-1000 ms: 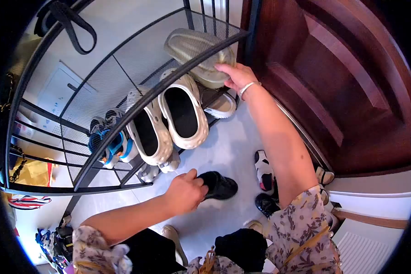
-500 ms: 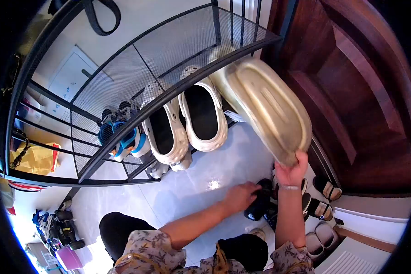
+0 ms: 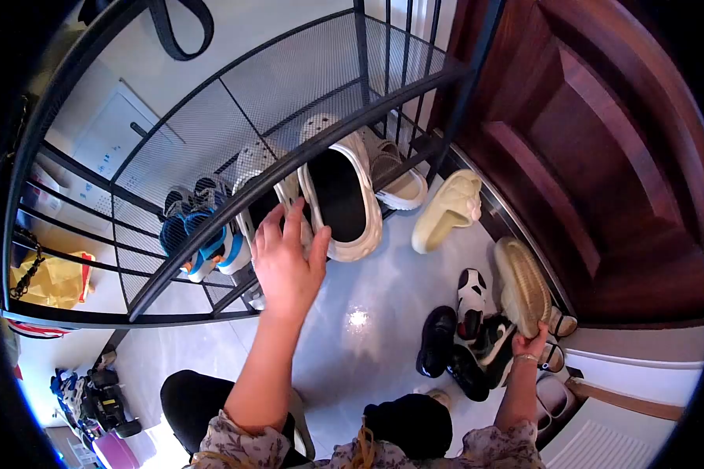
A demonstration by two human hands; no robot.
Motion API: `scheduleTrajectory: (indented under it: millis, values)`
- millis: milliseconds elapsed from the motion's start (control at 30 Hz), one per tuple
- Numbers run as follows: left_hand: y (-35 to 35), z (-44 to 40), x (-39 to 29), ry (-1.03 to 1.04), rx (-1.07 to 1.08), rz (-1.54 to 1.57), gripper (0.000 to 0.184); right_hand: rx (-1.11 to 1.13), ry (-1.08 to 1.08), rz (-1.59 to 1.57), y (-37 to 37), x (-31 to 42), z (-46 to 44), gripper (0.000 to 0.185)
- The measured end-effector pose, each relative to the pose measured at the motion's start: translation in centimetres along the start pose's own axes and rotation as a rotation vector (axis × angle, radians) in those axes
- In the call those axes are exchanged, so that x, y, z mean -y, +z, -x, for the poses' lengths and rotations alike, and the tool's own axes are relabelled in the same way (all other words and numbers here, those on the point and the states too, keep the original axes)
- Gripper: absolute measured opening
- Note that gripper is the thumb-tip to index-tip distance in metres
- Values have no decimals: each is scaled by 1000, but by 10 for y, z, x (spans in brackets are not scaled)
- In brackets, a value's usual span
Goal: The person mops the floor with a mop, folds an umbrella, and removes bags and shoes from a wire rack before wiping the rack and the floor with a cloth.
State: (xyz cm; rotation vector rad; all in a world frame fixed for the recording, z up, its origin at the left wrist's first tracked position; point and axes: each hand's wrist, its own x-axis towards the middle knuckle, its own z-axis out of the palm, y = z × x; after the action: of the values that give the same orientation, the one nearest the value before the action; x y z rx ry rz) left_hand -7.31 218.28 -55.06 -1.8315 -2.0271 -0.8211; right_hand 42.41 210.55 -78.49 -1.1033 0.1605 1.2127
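My left hand point(image 3: 289, 254) is raised with its fingers apart, at the heel of the left cream clog in the pair on the rack's lower shelf. Beside it stands the right cream clog point(image 3: 343, 191), its dark insole showing. At the lower right, my right hand point(image 3: 530, 342) grips one end of a beige slipper point(image 3: 522, 288), which is tilted over the shoes on the floor. A pale yellow slipper point(image 3: 448, 211) lies on the floor near the door. Black shoes point(image 3: 438, 341) rest left of my right hand.
The black metal rack point(image 3: 305, 144) spans the upper left, its mesh shelf above the clogs. Blue and grey sneakers point(image 3: 203, 238) stand at its left. A dark red door point(image 3: 602, 172) fills the right. Sandals and a white-and-black shoe point(image 3: 471, 301) lie near the door.
My right hand has brought the beige slipper down from the rack to the floor shoes. My left hand has let go of a black shoe beside the others and moved up to the clogs.
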Motion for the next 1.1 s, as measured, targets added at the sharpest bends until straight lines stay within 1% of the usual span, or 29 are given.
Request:
scheduleTrajectory:
  millis: [33,67,100,167,200,233,267,300,333,367,433,467,500,533,567,633,667,700,733,767,833,900,933,967,1033,1067,1100]
  values:
    - [3,-2,4,-45,85,9,51,38,11,-13,0,5,-9,31]
    - [5,-3,8,-43,128,-48,55,-47,27,12,6,5,-16,31]
    - [9,-5,11,-44,134,-44,55,-134,46,33,13,3,-23,31]
    - [13,-14,15,-173,233,-42,59,-39,7,104,22,-9,-45,33]
    - [10,-20,12,-216,297,-36,59,-55,22,182,24,-14,-53,38]
    - [13,-25,12,-219,296,-37,59,-72,38,260,31,-16,-54,43]
    - [17,-29,12,-240,277,-11,57,-72,39,266,34,-16,-53,43]
    - [21,-32,13,-261,257,16,54,-237,35,520,37,-18,-51,48]
    - [31,-31,19,-222,172,41,50,-402,27,775,46,-19,-43,54]
    - [30,-30,20,-231,170,39,50,-396,26,783,60,-23,-32,54]
    - [28,-29,16,-238,140,106,45,-766,-745,1828,84,-31,-4,64]
    - [21,-25,7,-219,108,125,40,-630,-1131,1893,89,-32,4,66]
    - [16,-16,-2,-145,39,150,38,-315,-1239,1647,99,-37,2,65]
    - [9,-4,-17,-114,27,174,37,-13,-1301,1387,111,-45,0,64]
    - [3,10,-33,-52,-1,193,36,255,-1033,1201,133,-53,20,51]
    - [1,43,-63,31,87,263,42,628,-307,893,190,-49,80,49]
    - [7,60,-77,64,153,398,47,733,-143,625,191,-52,85,51]
    - [16,75,-92,123,133,461,49,820,20,351,189,-55,88,53]
    - [20,81,-105,127,262,500,49,749,124,337,169,-46,70,55]
    - [28,86,-117,92,337,566,48,848,263,133,167,-32,73,50]
    - [57,94,-137,48,433,682,45,690,-99,393,162,-13,83,48]
    - [94,104,-159,114,497,741,44,549,-106,340,140,0,62,47]
    - [107,105,-170,132,627,762,47,514,-59,300,119,8,40,48]
    - [120,103,-178,153,755,782,50,447,-115,319,110,14,31,49]
    - [145,118,-191,282,795,839,57,377,-149,352,99,25,16,48]
    - [147,119,-192,292,893,1002,64,313,-197,402,87,27,-5,49]
    - [143,120,-189,284,901,1008,64,305,-192,409,65,31,-34,49]
